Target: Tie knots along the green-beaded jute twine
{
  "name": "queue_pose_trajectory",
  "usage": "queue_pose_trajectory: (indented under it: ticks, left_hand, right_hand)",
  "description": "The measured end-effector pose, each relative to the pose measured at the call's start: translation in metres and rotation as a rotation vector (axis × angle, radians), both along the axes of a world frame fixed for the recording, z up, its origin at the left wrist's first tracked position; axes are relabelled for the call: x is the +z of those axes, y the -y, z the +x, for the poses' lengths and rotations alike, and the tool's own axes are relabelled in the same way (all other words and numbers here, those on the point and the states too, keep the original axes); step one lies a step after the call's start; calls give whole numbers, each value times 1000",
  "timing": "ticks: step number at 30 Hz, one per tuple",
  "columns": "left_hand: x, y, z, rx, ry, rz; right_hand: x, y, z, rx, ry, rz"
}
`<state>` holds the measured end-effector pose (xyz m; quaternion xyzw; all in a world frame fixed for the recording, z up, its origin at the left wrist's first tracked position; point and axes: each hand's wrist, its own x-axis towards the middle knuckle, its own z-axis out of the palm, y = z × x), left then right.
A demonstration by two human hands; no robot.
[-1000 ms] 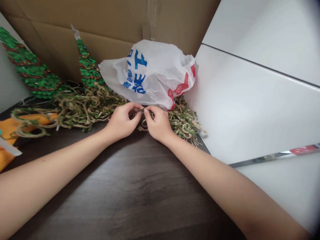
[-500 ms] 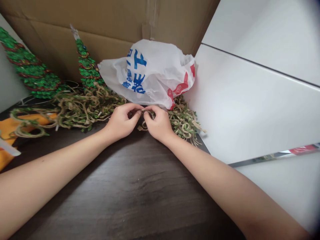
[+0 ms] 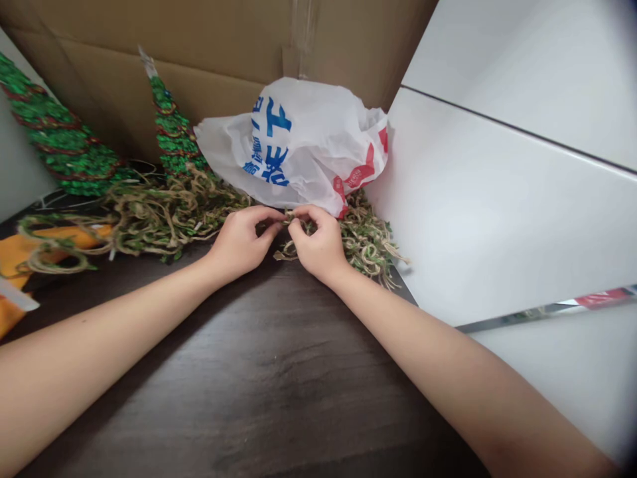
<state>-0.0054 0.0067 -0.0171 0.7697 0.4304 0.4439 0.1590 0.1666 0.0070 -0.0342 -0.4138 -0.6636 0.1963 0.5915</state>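
Observation:
My left hand (image 3: 243, 240) pinches a short bit of leafy twine (image 3: 289, 218) between thumb and fingertips. My right hand (image 3: 319, 240) grips the same twine from the other side, its fingertips close to the left ones. The twine is tan with small green leaves, and part of it is hidden by my fingers. Beside my right hand lies a pile of the same leafy twine (image 3: 371, 242). To the left of my left hand spreads a larger tangled heap of leafy twine (image 3: 164, 212).
Behind my hands sits a white plastic bag (image 3: 318, 146) with blue and red print. Two green tinsel trees (image 3: 172, 129) stand back left before a cardboard box (image 3: 219, 40). Orange cloth (image 3: 14, 255) lies left on the dark wooden table (image 3: 249, 385). White panels (image 3: 497, 199) rise on the right.
My right hand has shifted slightly to the right, so the fingertips of the two hands are a little farther apart. My left hand has barely moved.

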Motion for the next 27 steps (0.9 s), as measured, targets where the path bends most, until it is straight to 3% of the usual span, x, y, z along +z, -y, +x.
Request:
queue_pose_trajectory:
  ticks: [19,27]
  left_hand:
    - [2,5,2,-63,206,-30]
    - [4,5,1,-72,201,-133]
  right_hand:
    - [-11,-7,3,80,23,-57]
    - [-6,-5,3,155,64,36]
